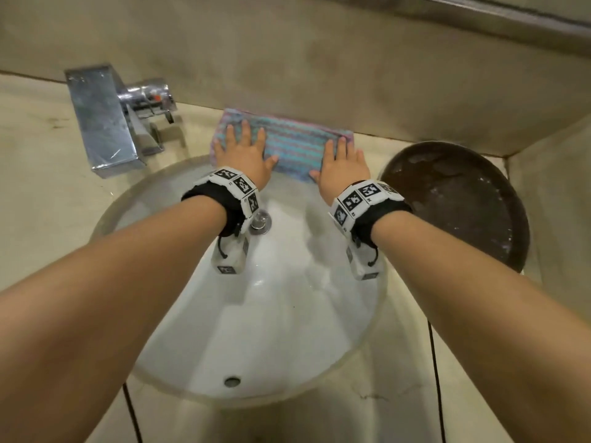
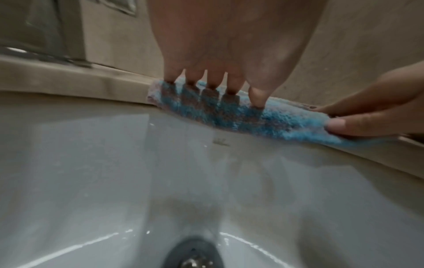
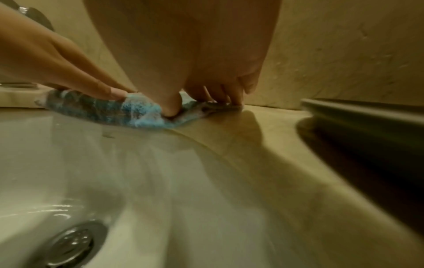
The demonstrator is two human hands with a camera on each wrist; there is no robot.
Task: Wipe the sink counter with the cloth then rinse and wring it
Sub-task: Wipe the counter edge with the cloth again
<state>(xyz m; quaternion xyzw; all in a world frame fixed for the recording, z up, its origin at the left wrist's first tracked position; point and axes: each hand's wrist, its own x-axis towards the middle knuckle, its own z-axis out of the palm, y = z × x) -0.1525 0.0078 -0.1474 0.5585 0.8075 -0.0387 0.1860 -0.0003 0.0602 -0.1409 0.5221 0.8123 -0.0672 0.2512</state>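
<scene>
Beige stone makes up the counter (image 1: 38, 199), and a white oval sink (image 1: 287, 330) is set into it, with a beige wall (image 1: 319, 59) rising along the far edge. On the narrow far strip of counter between the basin and that wall lies the cloth (image 1: 287, 142), folded flat, striped in blue and pink; its near edge reaches the basin's rim. The left hand (image 1: 244, 151) lies flat on the cloth's left end, fingers straight and spread apart, palm down. The right hand (image 1: 343, 161) lies flat on the right end, fingers straight and close together, its outer fingers touching the bare counter just past the cloth, as the right wrist view shows. Neither hand curls round the fabric.

To the left of the cloth, close by, stands a chrome faucet (image 1: 105, 119) with a flat rectangular spout slanting toward the basin; its body hems in the cloth's left end. To the right, near the right hand, sits a round dark brown dish (image 1: 460, 203) on the counter in the far right corner, with pale wet-looking specks inside it. The basin holds a metal drain (image 1: 260, 222) partly hidden behind the left wrist band, an overflow hole (image 1: 232, 381) on its near wall, and gleams of water round the drain.
</scene>
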